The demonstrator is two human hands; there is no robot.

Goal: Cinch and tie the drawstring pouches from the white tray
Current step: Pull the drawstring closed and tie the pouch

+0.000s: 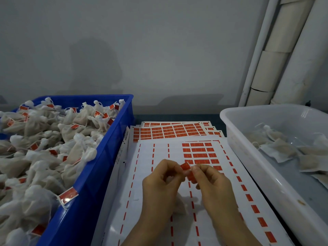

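Table: white sheet of red stickers [147, 157].
Grip: my left hand [159, 181] and right hand [213, 185] pinch one small red paper label [185, 166].
Care: I'd align edges first.

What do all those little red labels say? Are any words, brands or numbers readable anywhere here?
Nothing here can be read.
The red sticker pinched by the left hand and right hand: too blurred.
The sheet stickers on the paper sheets: too small.
The red tags on the pouches in the blue crate: too blurred.
The dark print on the sheets' left edge: too small.
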